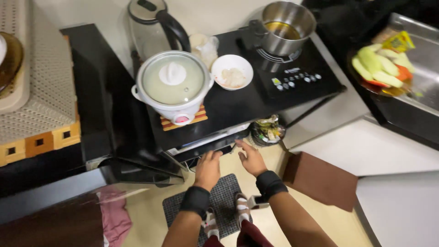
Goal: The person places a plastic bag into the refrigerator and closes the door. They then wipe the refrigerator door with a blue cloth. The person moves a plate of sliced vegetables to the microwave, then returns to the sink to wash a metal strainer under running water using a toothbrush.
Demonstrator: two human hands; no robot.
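- Left hand [208,169]: fingers together, tips at the front edge of the black counter [238,110], holding nothing.
- Right hand [251,158]: fingers loosely spread, reaching the same edge, empty.
- White rice cooker [173,87], white bowl [232,72] and steel pot [286,27] stand on the counter.

left hand [208,168]: black wristband | right hand [251,158]: black wristband | feet: strapped sandals

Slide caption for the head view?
Both hands, left hand and right hand, reach toward the black counter's front edge below a rice cooker.
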